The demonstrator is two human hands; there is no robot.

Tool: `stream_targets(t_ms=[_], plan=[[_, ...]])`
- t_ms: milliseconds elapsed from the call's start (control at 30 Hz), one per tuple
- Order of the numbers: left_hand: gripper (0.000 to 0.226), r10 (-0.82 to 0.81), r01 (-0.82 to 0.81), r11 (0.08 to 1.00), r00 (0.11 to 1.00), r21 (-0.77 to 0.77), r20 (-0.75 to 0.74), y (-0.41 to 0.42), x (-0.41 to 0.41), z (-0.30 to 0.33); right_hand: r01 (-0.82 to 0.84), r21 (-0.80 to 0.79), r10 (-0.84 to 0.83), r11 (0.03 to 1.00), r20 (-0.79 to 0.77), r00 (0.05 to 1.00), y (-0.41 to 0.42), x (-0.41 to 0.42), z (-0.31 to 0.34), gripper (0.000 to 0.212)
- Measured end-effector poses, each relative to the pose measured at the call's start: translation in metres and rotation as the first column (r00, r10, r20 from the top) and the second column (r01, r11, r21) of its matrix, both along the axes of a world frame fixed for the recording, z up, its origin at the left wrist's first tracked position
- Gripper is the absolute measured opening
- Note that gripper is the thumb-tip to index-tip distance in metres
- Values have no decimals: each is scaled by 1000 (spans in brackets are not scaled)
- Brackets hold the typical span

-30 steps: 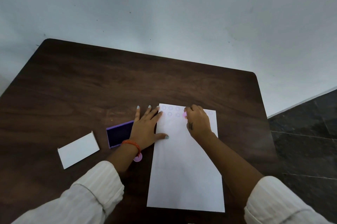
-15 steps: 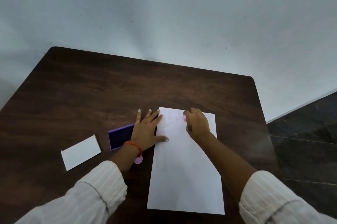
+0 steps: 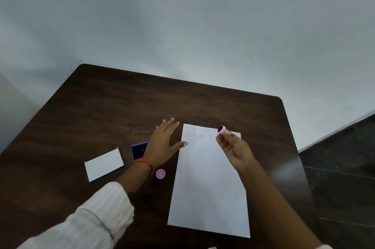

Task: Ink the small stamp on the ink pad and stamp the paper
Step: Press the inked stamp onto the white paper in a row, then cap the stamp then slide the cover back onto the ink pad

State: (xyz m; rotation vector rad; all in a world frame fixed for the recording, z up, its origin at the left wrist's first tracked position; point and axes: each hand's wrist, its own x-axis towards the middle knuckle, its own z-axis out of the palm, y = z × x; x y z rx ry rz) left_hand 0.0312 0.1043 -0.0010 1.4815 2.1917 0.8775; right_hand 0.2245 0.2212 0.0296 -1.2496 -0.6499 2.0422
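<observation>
A white sheet of paper [image 3: 209, 184] lies on the dark wooden table [image 3: 113, 110], with faint round purple stamp marks along its far edge. My right hand [image 3: 233, 148] is lifted above the paper's far right corner, palm turned up, pinching the small pink stamp [image 3: 222, 129] at its fingertips with the dark inked face tilted up. My left hand [image 3: 163, 143] lies flat on the table beside the paper's left edge, thumb touching the paper. It partly covers the purple ink pad [image 3: 139, 150].
A round pink cap [image 3: 160, 173] lies by my left wrist. A white card [image 3: 103, 164] sits left of the ink pad. The table's right edge drops to a dark tiled floor [image 3: 341, 167]. A pale wall stands behind.
My right hand has lifted the stamp off the paper and turned it face up. My left hand has slid left off the paper. The camera has tilted upward.
</observation>
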Motion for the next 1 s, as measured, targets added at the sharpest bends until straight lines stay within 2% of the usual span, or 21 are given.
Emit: stream_targets(t_ms=[133,300,600,800,1000], plan=[[64,114,-121,990,989,69,96,-39,8,6,15,-124,-36,992,-166,985,-30,13,-3,13],[61,216,-217,976,965,-12,148,-82,26,-1,-52,-183,11,982,-216,976,-60,17,-8,15],[61,297,-273,948,945,-166,139,-105,40,-25,-156,-163,140,974,-107,984,-97,8,-24,18],[35,287,-269,950,953,-160,99,-96,36,-27,-198,-156,189,968,-71,980,-104,-1,-32,22],[30,249,-225,961,956,-160,154,-97,37,-19,-305,-41,307,952,79,948,-111,-15,-30,16]])
